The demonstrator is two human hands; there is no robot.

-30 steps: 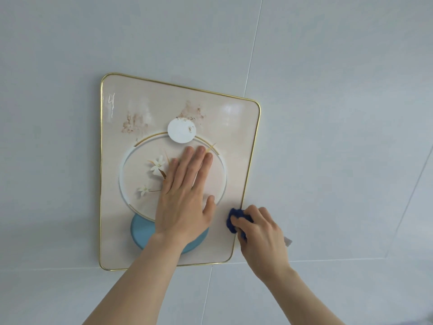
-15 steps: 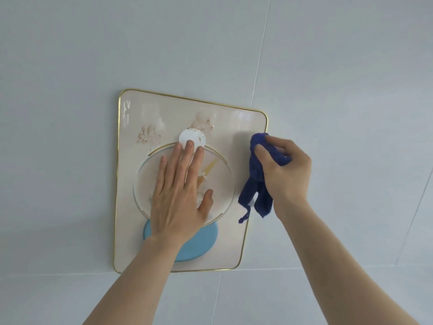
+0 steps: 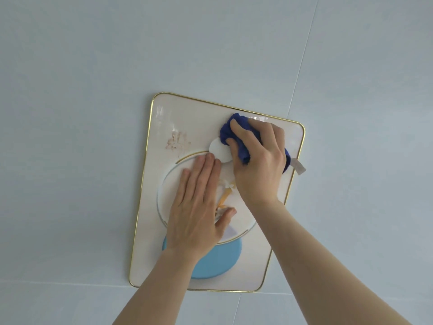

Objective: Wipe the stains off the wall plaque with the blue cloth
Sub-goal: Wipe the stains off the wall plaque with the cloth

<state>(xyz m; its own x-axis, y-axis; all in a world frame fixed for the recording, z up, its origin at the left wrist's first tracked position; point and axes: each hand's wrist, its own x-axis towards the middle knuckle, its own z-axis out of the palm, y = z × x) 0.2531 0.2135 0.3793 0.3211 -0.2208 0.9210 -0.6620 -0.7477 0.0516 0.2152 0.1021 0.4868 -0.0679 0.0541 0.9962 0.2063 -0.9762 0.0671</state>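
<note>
Since half a second before, the right hand [image 3: 260, 158] had moved onto the wall plaque [image 3: 264, 249] and pressed the one blue cloth [image 3: 242, 150], bunched in its curled fingers, near the top edge. One brown stain [image 3: 177, 141] showed up left. The left hand [image 3: 195, 214] lay flat and open, holding nothing. The one plaque hung tall on the wall [image 3: 93, 113], leaning a bit.

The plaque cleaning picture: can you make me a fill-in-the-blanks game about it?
1. The right hand presses a ____ cloth on the plaque.
2. The left hand lies ____ on the plaque.
3. The reddish stain sits near the plaque's upper ____ corner.
4. The plaque's rim is ____ coloured.

Missing words: blue; flat; left; gold
</note>
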